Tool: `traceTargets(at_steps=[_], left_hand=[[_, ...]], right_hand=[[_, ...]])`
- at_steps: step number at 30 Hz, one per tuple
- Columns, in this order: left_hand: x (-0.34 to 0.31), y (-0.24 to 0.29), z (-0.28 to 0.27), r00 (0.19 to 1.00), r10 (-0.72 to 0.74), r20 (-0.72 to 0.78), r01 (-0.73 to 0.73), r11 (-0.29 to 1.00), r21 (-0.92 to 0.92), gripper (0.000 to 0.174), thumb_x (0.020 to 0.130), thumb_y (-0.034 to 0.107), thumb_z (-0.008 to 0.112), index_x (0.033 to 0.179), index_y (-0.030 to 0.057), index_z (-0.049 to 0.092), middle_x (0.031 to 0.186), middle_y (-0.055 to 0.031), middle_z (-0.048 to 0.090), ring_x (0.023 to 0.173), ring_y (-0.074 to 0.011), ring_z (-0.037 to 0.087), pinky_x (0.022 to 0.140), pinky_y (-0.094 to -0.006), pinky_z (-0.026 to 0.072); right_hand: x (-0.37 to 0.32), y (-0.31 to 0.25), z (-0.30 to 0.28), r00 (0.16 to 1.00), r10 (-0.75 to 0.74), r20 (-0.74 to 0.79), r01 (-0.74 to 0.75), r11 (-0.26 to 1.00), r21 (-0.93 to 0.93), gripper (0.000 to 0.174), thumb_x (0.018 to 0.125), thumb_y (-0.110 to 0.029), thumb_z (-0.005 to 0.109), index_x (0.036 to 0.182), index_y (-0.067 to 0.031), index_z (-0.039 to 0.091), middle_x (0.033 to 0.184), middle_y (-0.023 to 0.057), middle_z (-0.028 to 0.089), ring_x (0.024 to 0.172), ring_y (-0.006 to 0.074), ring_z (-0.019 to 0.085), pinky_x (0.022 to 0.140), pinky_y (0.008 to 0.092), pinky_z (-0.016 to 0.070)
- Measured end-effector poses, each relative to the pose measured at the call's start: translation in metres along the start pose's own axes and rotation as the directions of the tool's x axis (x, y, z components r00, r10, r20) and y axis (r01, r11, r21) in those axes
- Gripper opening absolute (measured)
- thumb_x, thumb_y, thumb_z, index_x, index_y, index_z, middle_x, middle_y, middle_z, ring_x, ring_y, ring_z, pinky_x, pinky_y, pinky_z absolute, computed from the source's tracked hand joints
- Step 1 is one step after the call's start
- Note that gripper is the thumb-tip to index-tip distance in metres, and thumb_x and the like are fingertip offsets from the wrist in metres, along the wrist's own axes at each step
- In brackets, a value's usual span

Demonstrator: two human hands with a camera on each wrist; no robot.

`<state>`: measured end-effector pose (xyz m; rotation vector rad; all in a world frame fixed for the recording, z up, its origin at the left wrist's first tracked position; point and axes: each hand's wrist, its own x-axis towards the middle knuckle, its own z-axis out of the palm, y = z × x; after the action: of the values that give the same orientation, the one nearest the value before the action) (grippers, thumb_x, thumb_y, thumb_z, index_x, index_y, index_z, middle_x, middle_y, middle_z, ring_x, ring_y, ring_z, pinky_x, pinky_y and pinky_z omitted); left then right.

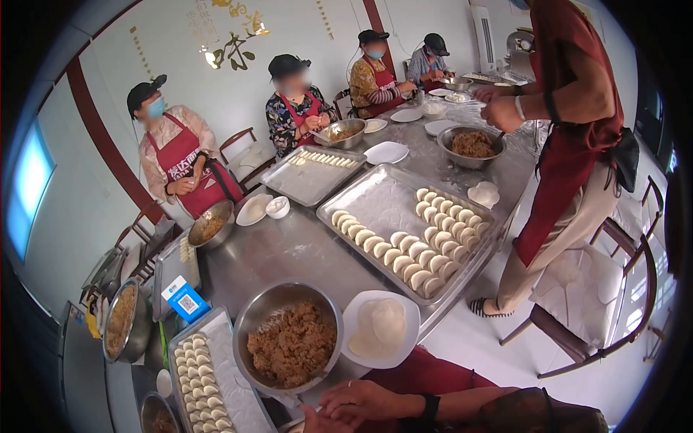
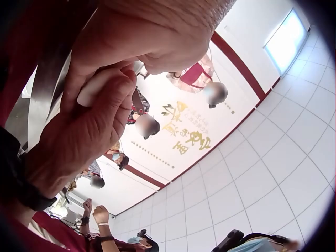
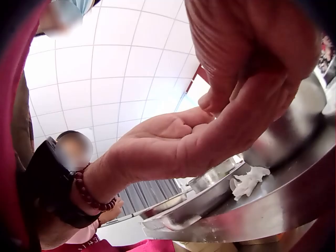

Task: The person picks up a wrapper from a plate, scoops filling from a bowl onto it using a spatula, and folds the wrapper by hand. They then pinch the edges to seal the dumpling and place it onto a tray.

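Close together at the bottom edge of the head view, my right hand (image 1: 364, 400) and left hand (image 1: 317, 420) meet beside a steel bowl (image 1: 253, 312) of brown filling (image 1: 292, 346). In the left wrist view a dumpling (image 2: 93, 88) of pale dough shows between them; the right hand (image 2: 84, 131) pinches it with thumb and fingers, and curled fingers of the left hand (image 2: 142, 37) grip it from above. Most of the dumpling is hidden by the fingers. A white plate (image 1: 352, 307) with round dough wrappers (image 1: 382, 325) stands right of the bowl.
A tray (image 1: 234, 361) with rows of dumplings lies left of the bowl. Beyond, a large tray (image 1: 375, 191) holds more dumplings on the steel table (image 1: 267, 256). Several people in red aprons work around it; one person (image 1: 577, 94) stands at the right near a chair (image 1: 577, 296).
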<state>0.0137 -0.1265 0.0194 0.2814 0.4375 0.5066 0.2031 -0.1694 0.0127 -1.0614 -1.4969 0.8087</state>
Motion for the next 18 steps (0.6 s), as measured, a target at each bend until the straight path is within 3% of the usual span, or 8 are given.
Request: traceTargets(at_steps=[4, 7, 10, 16, 18], left_hand=[[-0.003, -0.001, 0.009, 0.997, 0.064, -0.050, -0.060, 0.995, 0.082, 0.056, 0.104, 0.051, 0.035, 0.130, 0.0049, 0.052, 0.118, -0.0151, 0.065, 0.110, -0.0298, 0.062, 0.103, -0.0530, 0.0435], [-0.002, -0.001, 0.003, 0.996, 0.089, 0.031, -0.089, 0.996, 0.016, 0.058, 0.104, 0.051, 0.034, 0.131, 0.0037, 0.052, 0.120, -0.0161, 0.064, 0.110, -0.0308, 0.062, 0.104, -0.0518, 0.0435], [-0.004, -0.003, 0.005, 0.996, 0.090, -0.004, -0.090, 0.996, -0.002, 0.059, 0.104, 0.051, 0.034, 0.132, 0.0026, 0.051, 0.120, -0.0170, 0.064, 0.110, -0.0319, 0.062, 0.103, -0.0518, 0.0445], [-0.004, -0.004, -0.003, 0.999, 0.010, -0.030, -0.007, 0.998, 0.069, 0.058, 0.104, 0.051, 0.034, 0.132, 0.0029, 0.051, 0.121, -0.0192, 0.063, 0.108, -0.0329, 0.063, 0.101, -0.0514, 0.0465], [-0.005, -0.004, -0.005, 1.000, 0.024, -0.017, -0.023, 0.996, 0.081, 0.057, 0.104, 0.050, 0.035, 0.133, 0.0031, 0.051, 0.121, -0.0188, 0.063, 0.109, -0.0325, 0.062, 0.102, -0.0507, 0.0461]], right_hand=[[0.002, -0.024, -0.007, 0.987, 0.158, 0.010, -0.158, 0.981, 0.110, 0.015, 0.092, -0.014, 0.065, 0.104, -0.0081, 0.072, 0.124, 0.0063, 0.067, 0.111, 0.0234, 0.065, 0.091, 0.0345, 0.0535], [-0.001, -0.013, -0.004, 0.996, 0.070, -0.058, -0.067, 0.997, 0.045, 0.016, 0.092, -0.014, 0.064, 0.105, -0.0082, 0.072, 0.126, 0.0068, 0.066, 0.111, 0.0234, 0.065, 0.091, 0.0346, 0.0538], [-0.003, -0.008, -0.002, 0.998, 0.038, -0.058, -0.035, 0.999, 0.041, 0.016, 0.092, -0.014, 0.064, 0.106, -0.0086, 0.071, 0.125, 0.0068, 0.066, 0.111, 0.0238, 0.065, 0.092, 0.0346, 0.0536], [-0.009, 0.005, 0.001, 1.000, 0.005, -0.013, -0.006, 0.997, -0.070, 0.019, 0.092, -0.016, 0.065, 0.109, -0.0087, 0.070, 0.124, 0.0074, 0.066, 0.109, 0.0251, 0.065, 0.092, 0.0348, 0.0538], [-0.008, -0.008, 0.000, 0.997, 0.067, -0.025, -0.067, 0.998, 0.004, 0.019, 0.092, -0.016, 0.064, 0.107, -0.0069, 0.071, 0.120, 0.0096, 0.067, 0.107, 0.0266, 0.065, 0.091, 0.0366, 0.0526]])
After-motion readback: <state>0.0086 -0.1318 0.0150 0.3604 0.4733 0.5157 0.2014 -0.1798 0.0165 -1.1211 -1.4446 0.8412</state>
